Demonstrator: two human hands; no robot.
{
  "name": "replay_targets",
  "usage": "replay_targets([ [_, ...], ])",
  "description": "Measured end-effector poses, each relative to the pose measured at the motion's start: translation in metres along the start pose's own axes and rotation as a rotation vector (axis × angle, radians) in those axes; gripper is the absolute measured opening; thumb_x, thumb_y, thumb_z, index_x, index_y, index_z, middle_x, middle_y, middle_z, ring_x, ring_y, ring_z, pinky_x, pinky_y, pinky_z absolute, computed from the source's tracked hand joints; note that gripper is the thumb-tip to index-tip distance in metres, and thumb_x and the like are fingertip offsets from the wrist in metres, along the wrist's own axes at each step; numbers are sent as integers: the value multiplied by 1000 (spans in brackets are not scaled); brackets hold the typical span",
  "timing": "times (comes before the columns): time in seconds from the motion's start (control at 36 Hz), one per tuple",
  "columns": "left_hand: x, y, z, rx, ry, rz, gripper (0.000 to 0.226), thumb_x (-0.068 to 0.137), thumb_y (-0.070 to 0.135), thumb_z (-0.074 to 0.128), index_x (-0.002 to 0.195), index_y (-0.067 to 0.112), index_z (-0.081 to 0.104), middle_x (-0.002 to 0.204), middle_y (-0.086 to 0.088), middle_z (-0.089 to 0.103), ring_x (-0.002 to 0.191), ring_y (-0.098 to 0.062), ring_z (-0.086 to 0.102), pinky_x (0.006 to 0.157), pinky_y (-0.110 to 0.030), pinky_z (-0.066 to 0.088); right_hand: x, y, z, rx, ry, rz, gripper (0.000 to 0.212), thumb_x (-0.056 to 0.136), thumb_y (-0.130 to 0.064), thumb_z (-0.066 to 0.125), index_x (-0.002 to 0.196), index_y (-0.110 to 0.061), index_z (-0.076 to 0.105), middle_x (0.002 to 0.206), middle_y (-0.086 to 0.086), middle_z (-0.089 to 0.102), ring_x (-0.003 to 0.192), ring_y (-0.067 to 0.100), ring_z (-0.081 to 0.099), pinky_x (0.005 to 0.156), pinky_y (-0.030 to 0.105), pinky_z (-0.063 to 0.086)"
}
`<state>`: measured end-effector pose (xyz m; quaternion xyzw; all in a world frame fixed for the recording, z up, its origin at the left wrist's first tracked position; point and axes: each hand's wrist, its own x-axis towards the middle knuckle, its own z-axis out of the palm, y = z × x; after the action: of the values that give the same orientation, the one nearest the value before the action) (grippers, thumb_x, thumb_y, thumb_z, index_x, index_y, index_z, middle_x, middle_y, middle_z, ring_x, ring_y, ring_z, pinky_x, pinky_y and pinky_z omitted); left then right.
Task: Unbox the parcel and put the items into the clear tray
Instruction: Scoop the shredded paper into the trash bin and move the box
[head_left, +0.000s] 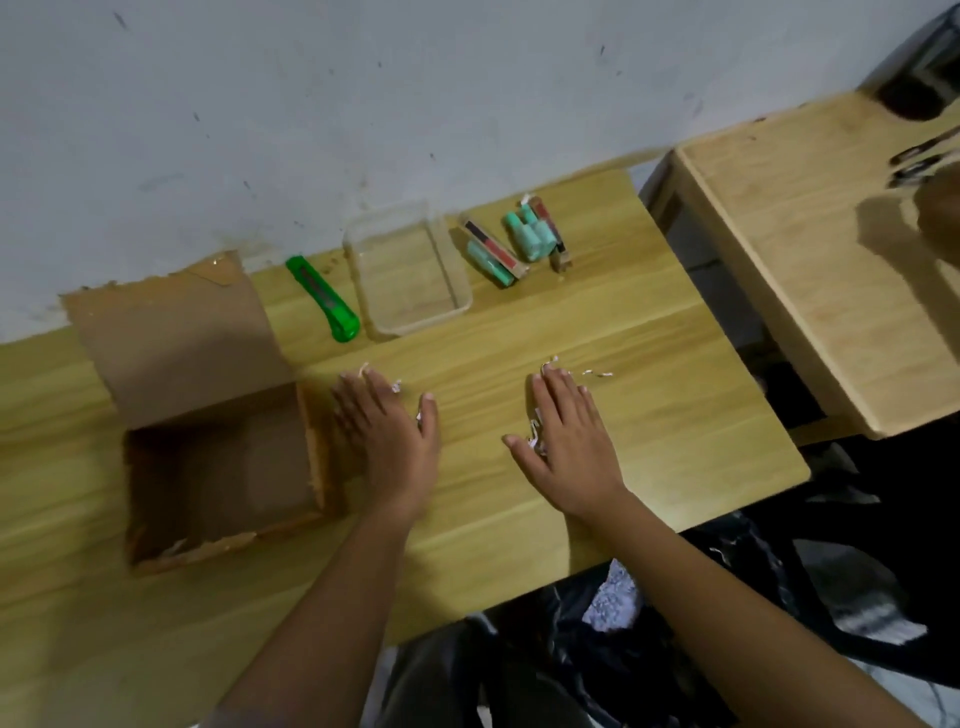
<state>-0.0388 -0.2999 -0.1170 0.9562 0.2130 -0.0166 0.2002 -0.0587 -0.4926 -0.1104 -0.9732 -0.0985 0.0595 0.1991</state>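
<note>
An open cardboard box (218, 467) stands on the wooden table (649, 415) at the left, its flap up and its inside looking empty. The clear tray (462, 299) sits at the back with nothing in it. To its right lie several items (519, 241): teal tubes and narrow brown boxes. My left hand (389, 431) lies flat, palm down, beside the box's right wall. My right hand (566, 436) lies flat, palm down, at mid-table. White paper shreds (535, 439) show at the edges of both hands.
A green utility knife (324, 299) lies between the box flap and the tray. A second wooden table (810, 249) stands to the right across a gap. Black plastic bags (727, 587) sit below the table's near edge. A wall runs behind.
</note>
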Motion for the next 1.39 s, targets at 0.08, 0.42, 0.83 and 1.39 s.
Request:
replay_targets([
  [0.08, -3, 5, 1, 8, -3, 24, 69, 87, 42, 35, 141, -1, 28, 151, -25, 21, 142, -39, 14, 115, -51, 11, 5, -1, -2, 34, 5, -52, 71, 90, -54, 32, 145, -9, 23, 155, 11, 23, 145, 24, 14, 118, 38, 7],
  [0.42, -45, 40, 15, 11, -109, 471, 57, 94, 36, 18, 144, 13, 30, 155, -3, 22, 144, -13, 11, 115, -28, -4, -10, 20, -12, 251, 167, -36, 53, 91, -36, 47, 136, -8, 40, 146, 12, 36, 139, 25, 26, 113, 40, 30],
  [0.83, -56, -19, -2, -32, -51, 287, 60, 91, 42, 14, 143, 19, 33, 156, 2, 20, 143, -9, 9, 116, -34, 1, 3, 8, -21, 113, -25, 51, 119, 59, -86, 44, 146, -28, -12, 156, 11, -21, 144, 24, -22, 117, 41, -10],
  [1.39, -66, -40, -2, 46, -13, 299, 50, 97, 35, 24, 143, 20, 34, 153, -2, 26, 143, -13, 15, 115, -36, 6, 34, -39, 12, 140, 152, -94, 51, 86, -49, 48, 125, -18, 54, 122, 8, 54, 114, 28, 47, 94, 42, 41],
])
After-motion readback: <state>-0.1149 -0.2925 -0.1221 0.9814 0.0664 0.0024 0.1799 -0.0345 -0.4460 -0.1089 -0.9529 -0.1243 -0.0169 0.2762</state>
